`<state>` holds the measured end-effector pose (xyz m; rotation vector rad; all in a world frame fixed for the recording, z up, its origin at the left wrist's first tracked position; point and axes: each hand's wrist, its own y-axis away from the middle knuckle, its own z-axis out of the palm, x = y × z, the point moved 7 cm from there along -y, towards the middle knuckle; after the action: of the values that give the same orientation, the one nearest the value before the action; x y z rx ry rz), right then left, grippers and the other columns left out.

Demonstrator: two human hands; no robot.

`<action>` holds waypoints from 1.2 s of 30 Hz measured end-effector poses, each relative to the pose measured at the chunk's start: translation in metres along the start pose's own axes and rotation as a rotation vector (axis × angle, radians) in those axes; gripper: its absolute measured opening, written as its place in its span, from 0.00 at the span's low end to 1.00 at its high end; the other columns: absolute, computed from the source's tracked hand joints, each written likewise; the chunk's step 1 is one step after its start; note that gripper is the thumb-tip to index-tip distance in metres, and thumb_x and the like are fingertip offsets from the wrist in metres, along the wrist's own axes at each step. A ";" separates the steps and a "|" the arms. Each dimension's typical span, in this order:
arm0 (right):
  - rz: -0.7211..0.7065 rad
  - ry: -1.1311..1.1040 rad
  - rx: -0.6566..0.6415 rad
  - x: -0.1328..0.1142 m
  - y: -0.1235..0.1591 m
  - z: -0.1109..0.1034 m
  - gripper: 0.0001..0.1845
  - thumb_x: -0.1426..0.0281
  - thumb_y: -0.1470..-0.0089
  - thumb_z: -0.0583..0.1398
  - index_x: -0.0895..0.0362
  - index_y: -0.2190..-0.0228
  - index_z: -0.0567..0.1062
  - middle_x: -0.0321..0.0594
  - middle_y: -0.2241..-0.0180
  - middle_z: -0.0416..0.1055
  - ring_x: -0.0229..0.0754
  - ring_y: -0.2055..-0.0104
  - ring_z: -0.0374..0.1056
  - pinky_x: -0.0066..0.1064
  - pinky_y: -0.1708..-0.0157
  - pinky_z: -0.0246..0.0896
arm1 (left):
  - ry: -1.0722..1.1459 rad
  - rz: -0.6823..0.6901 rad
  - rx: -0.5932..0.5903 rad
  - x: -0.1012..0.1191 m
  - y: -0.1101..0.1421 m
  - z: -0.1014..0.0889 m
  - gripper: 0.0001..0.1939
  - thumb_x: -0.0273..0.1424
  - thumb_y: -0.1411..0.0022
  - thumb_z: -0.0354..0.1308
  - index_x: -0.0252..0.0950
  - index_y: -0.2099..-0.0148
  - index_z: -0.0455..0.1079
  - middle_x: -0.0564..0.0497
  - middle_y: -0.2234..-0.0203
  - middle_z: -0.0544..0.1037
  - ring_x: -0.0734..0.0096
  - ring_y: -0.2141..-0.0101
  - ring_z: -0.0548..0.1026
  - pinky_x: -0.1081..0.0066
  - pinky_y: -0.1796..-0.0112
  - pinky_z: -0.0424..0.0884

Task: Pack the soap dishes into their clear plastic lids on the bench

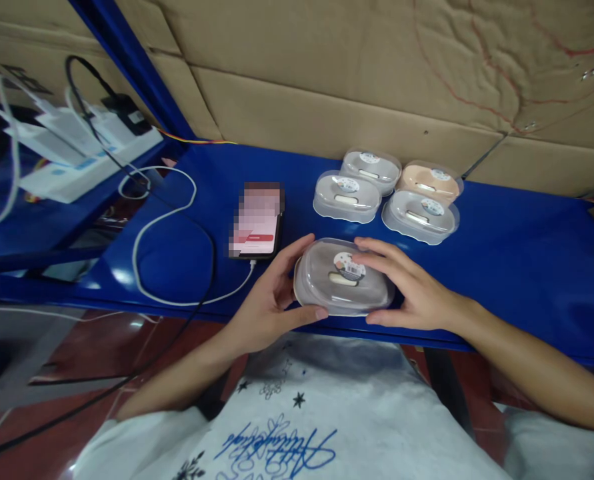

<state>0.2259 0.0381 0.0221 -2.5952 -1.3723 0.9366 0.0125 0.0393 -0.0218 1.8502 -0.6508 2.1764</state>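
Observation:
A grey soap box (321, 283) with a clear domed lid sits at the table's front edge, directly before me. On its lid are a round printed label (344, 261) and a pale oblong piece (343, 279). My left hand (281, 293) grips the left end, thumb at the front and fingers behind. Around the right end curls my right hand (411, 287), its thumb low at the front and a fingertip over the label. The box's underside is hidden.
Behind stand more lidded boxes: two grey on the left (347, 208) (377, 167), one peach (427, 179) and one grey (419, 230) on the right. A phone (257, 223) with a white cable (135, 250) lies left. A power strip (71, 177) holds several plugs. Cardboard (301, 80) backs the blue table (517, 267).

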 end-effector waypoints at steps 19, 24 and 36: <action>0.034 -0.066 -0.074 0.004 0.000 0.006 0.51 0.58 0.36 0.68 0.47 0.25 0.46 0.52 0.23 0.45 0.59 0.22 0.47 0.57 0.26 0.54 | 0.102 -0.034 0.044 -0.002 -0.003 -0.004 0.46 0.30 0.44 0.78 0.54 0.28 0.64 0.47 0.32 0.70 0.53 0.35 0.72 0.58 0.38 0.73; 0.060 -0.009 -0.065 0.003 0.002 0.012 0.63 0.54 0.45 0.74 0.48 0.24 0.44 0.56 0.23 0.43 0.63 0.22 0.47 0.59 0.27 0.56 | 0.101 -0.026 0.035 0.000 -0.002 -0.004 0.45 0.31 0.43 0.77 0.53 0.28 0.64 0.46 0.32 0.71 0.55 0.35 0.72 0.59 0.38 0.72; -0.066 0.134 0.087 -0.016 0.000 -0.002 0.54 0.61 0.42 0.71 0.54 0.25 0.51 0.56 0.27 0.58 0.58 0.26 0.58 0.54 0.29 0.61 | 0.047 0.009 0.038 0.003 0.001 -0.002 0.44 0.41 0.40 0.76 0.52 0.27 0.62 0.45 0.36 0.73 0.53 0.37 0.73 0.57 0.37 0.70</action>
<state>0.2199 0.0262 0.0315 -2.4829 -1.3437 0.7798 0.0101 0.0389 -0.0189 1.8117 -0.6132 2.2462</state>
